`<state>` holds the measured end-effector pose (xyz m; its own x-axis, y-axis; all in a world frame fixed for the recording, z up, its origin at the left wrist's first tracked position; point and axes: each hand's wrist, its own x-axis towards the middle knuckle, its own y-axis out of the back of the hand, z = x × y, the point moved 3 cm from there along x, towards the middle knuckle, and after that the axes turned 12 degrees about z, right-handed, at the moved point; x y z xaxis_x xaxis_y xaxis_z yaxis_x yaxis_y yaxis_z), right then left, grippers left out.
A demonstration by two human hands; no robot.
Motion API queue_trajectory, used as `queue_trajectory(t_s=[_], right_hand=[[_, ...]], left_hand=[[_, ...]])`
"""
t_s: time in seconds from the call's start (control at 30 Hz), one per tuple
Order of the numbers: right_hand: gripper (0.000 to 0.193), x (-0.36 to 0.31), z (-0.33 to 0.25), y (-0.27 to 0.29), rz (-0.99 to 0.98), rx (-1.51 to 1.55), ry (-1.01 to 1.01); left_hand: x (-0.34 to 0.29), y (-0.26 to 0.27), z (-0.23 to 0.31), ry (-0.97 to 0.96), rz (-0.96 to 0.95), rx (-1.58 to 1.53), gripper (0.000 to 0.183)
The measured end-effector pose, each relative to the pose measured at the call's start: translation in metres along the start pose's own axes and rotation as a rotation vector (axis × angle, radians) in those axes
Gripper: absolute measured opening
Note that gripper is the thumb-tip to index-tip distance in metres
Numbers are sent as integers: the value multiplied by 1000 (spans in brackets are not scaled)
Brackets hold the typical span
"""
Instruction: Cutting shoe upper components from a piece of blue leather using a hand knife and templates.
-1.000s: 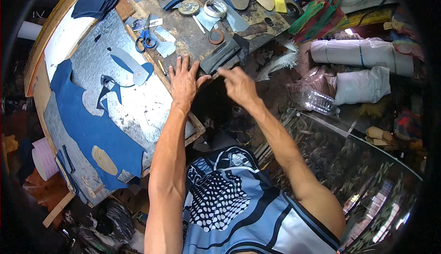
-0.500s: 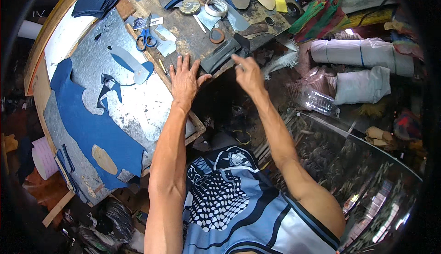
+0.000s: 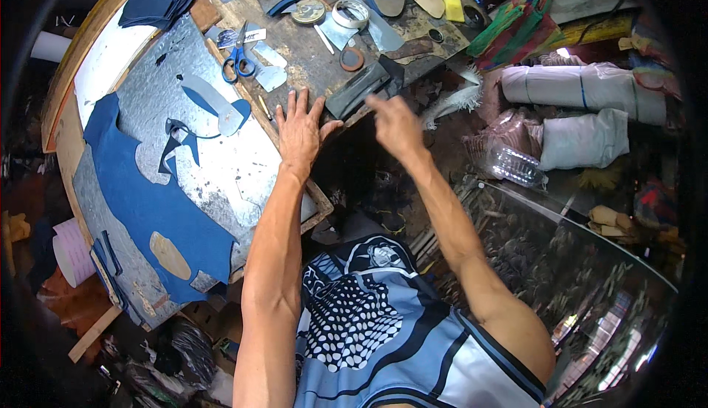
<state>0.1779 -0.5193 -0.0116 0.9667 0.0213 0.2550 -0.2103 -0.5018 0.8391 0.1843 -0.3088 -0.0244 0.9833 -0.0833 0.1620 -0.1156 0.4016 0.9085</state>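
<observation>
Now the left hand (image 3: pixel 301 129) lies flat with fingers spread on the worktop (image 3: pixel 310 61) edge. The right hand (image 3: pixel 393 122), fingers loosely extended and holding nothing, reaches toward the folded dark leather piece (image 3: pixel 358 88) just ahead of it, not clearly touching. I judge this as the reaching step; next it needs a firm pinch on the leather's near edge.

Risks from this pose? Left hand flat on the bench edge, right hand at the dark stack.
1. The dark folded stack lies at the bench edge; a push from the right hand might tip it off into the clutter below.
2. The left hand is spread flat at the bench edge, seemingly bearing weight; it may slip off.
3. The blue-handled scissors lie just beyond the left hand; a blind reach forward could meet the blades.
</observation>
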Motion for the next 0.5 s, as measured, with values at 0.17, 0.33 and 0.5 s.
queue_trajectory(t_s=[0.17,0.33,0.5], right_hand=[[35,6,16,4,38,-33,-70],[45,-3,1,14,49,305,-96],[40,-10,-12,0,-123,537,-351]], left_hand=[[-1,0,1,-1,-2,6,66],[0,1,0,9,-14,9,65],[1,0,0,14,-16,7,65]])
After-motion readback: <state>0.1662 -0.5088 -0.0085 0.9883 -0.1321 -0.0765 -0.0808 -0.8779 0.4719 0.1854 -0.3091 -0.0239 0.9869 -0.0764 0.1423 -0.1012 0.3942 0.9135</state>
